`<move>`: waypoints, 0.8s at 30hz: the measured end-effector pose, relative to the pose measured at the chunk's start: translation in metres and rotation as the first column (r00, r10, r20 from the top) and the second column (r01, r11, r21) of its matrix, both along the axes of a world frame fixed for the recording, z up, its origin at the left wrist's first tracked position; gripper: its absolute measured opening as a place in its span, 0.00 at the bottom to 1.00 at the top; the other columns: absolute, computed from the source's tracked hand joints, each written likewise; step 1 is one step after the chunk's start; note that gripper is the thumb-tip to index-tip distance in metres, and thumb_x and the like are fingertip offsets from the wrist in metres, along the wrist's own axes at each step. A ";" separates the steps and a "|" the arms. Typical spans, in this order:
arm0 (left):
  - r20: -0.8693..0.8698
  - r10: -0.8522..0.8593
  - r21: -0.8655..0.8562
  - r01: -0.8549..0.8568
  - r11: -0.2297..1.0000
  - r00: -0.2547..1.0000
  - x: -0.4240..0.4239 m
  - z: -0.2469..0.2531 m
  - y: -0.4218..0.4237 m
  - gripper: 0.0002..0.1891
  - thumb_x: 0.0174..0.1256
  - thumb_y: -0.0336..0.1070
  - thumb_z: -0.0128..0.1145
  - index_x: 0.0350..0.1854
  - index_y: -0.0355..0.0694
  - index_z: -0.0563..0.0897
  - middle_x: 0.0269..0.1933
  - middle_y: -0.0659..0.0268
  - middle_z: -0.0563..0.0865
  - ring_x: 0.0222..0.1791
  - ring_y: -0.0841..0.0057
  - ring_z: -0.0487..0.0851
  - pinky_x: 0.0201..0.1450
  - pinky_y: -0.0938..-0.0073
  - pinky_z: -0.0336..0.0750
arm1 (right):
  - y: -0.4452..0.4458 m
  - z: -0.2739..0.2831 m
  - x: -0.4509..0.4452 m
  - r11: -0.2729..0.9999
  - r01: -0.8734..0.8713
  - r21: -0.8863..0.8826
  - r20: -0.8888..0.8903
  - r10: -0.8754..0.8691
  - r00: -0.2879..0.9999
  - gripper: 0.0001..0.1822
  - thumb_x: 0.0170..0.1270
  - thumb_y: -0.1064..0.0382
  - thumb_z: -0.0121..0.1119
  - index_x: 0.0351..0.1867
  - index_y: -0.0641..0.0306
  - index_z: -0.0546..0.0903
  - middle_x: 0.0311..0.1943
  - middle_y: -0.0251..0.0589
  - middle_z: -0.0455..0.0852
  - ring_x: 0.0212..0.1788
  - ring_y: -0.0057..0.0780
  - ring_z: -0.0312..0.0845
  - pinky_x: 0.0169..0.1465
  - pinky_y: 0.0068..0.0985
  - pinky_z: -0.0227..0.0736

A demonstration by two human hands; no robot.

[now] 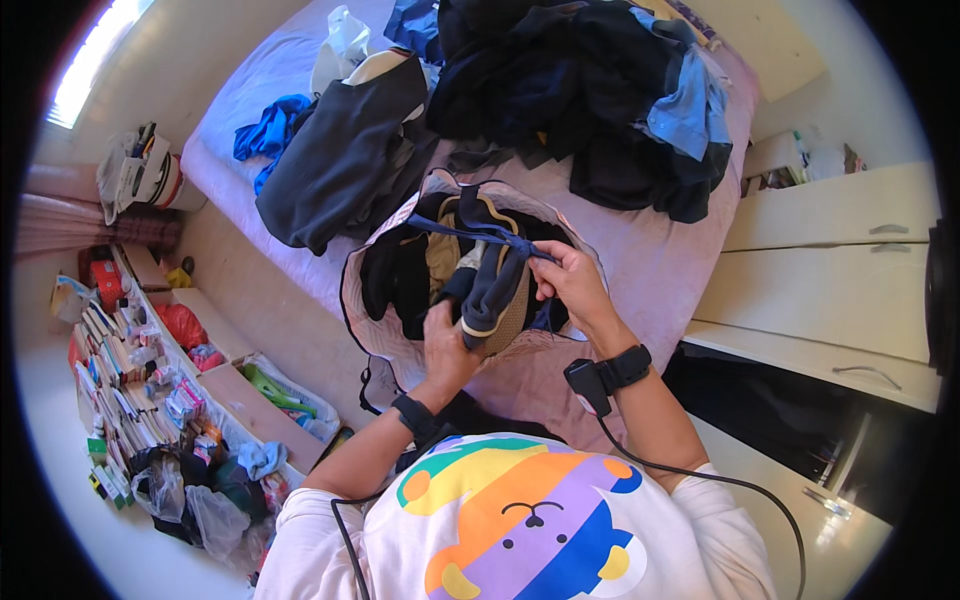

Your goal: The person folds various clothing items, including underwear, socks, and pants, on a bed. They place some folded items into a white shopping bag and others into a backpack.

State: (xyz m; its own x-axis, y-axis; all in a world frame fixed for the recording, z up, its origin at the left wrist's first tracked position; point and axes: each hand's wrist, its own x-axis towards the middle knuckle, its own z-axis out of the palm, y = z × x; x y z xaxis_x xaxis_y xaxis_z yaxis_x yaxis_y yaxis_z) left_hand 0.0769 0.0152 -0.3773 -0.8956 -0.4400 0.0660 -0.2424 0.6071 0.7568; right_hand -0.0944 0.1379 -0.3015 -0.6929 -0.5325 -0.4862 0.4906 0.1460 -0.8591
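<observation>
A wide fabric bag with a checked pale lining (379, 341) and dark piping stands open on the bed in front of me. Inside it lie black clothing (401, 289) and tan fabric (442, 259). My right hand (570, 281) pinches a knotted navy strap (480, 234) above the bag's right side. Just below hangs a bunched navy cloth item (491, 289) with a cream band and a beige patterned part. My left hand (448, 349) is at its lower end, apparently gripping it; some fingertips are hidden.
Beyond the bag, the bed (637, 232) carries a dark clothing heap (540, 82), a light blue shirt (686, 105) and a dark grey garment (337, 150). Drawers (825, 289) stand at right. Books (124, 375) and plastic bags (214, 517) crowd the left. A cable (720, 484) runs from my right wrist.
</observation>
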 end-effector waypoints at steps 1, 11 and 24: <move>-0.024 0.051 -0.083 -0.053 0.995 0.998 -0.001 0.003 -0.004 0.22 0.43 0.29 0.67 0.47 0.37 0.82 0.58 0.49 0.72 0.57 0.51 0.70 0.60 0.59 0.64 | 0.000 -0.001 0.001 1.000 -0.004 -0.004 -0.002 0.004 1.000 0.13 0.62 0.69 0.57 0.47 0.72 0.78 0.24 0.30 0.77 0.21 0.13 0.70 0.26 0.14 0.69; 0.095 0.289 0.054 -0.295 0.954 0.952 0.003 -0.081 -0.059 0.21 0.46 0.37 0.68 0.45 0.38 0.83 0.54 0.44 0.74 0.54 0.47 0.73 0.58 0.57 0.67 | -0.003 -0.005 0.003 1.000 -0.012 -0.005 -0.029 0.011 1.000 0.14 0.63 0.69 0.57 0.49 0.73 0.76 0.25 0.31 0.79 0.21 0.13 0.70 0.26 0.15 0.71; -0.015 0.230 0.442 -0.199 0.875 0.973 -0.001 -0.057 -0.046 0.19 0.48 0.36 0.68 0.44 0.37 0.83 0.48 0.53 0.82 0.47 0.64 0.81 0.52 0.70 0.72 | -0.001 -0.015 -0.002 1.000 0.011 -0.021 0.005 -0.011 1.000 0.15 0.63 0.68 0.57 0.49 0.74 0.75 0.24 0.32 0.77 0.20 0.14 0.70 0.27 0.17 0.72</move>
